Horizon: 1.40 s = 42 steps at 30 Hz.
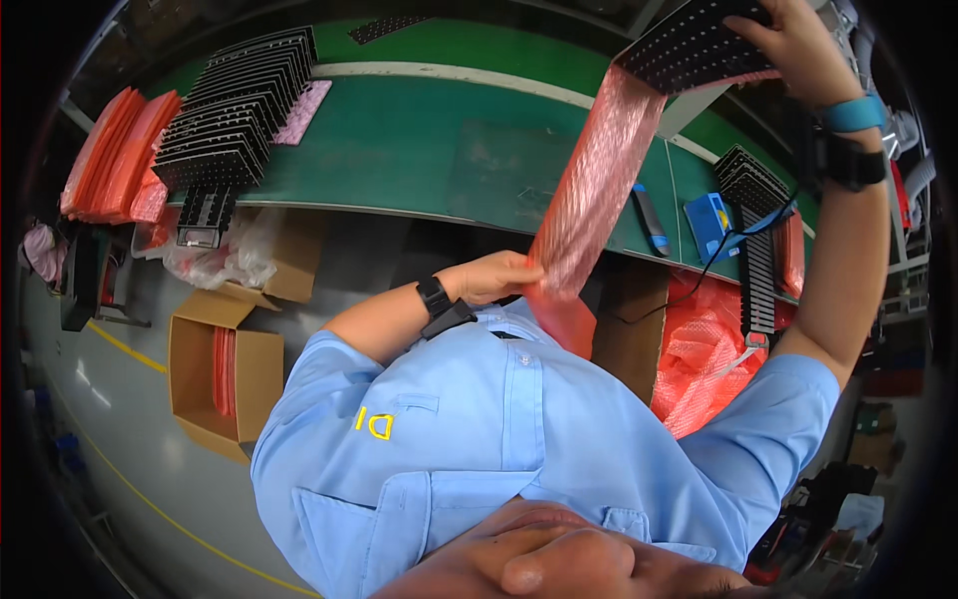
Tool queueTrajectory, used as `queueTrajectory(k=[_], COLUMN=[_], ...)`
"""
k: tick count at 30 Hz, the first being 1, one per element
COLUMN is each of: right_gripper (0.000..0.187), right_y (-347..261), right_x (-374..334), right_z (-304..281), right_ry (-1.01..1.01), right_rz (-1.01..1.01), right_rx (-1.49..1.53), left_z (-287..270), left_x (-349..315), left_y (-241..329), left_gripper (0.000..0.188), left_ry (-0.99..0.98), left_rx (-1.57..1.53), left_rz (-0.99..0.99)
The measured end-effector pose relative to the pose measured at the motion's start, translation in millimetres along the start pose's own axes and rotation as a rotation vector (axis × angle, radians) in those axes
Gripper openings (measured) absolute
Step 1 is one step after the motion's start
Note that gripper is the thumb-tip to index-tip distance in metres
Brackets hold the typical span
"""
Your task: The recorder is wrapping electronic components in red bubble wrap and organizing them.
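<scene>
My right hand (793,45) is raised at the upper right, its fingers closed on the edge of a black panel (689,45) dotted with rows of holes. Below the panel hangs a long pink bubble-wrap bag (599,185), slanting down toward my waist. Its top end meets the panel's lower left edge; whether the panel sits inside it I cannot tell. Close to my shirt front, my left hand (494,278) pinches the bag's side near its lower end. The bag's bottom tip rests near my belt.
A green workbench (399,150) carries stacked black perforated panels (239,110) and pink bags (120,160) at left. On its right lie a blue-and-black tool (651,220), a blue box (711,225) with a cable, and more panels (753,180). Open cartons (264,349) stand below.
</scene>
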State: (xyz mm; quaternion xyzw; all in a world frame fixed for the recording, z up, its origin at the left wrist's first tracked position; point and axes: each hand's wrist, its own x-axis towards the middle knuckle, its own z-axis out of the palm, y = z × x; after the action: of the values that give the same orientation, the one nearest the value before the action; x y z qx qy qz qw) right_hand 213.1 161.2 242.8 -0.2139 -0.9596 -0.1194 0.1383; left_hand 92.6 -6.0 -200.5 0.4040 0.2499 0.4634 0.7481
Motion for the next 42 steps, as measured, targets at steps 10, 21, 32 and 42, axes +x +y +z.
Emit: queueTrajectory(k=[10,21,32,42], right_gripper=[0.016,0.058,0.052,0.046], right_y=[-75.9,-137.0,-113.1,-115.5], right_x=[-46.2,-76.8,-52.5,-34.8], right_z=[252.5,329.4,318.5,322.8], right_ry=[0.177,-0.014,-0.178,-0.375], right_rz=[-0.088,-0.031,-0.318,-0.396], right_rx=[-0.111,0.409,0.565,0.629], left_z=[5.4,-6.2,-8.1,-16.5], left_x=[-54.3,-81.1,-87.9,-92.1], left_y=[31.4,4.8,20.6,8.0], left_gripper=[0.021,0.028,0.027,0.031], left_ry=[0.876,0.861,0.695,0.693], left_rx=[0.516,0.470,0.470,0.410], left_rz=[0.226,0.075,-0.139,-0.043])
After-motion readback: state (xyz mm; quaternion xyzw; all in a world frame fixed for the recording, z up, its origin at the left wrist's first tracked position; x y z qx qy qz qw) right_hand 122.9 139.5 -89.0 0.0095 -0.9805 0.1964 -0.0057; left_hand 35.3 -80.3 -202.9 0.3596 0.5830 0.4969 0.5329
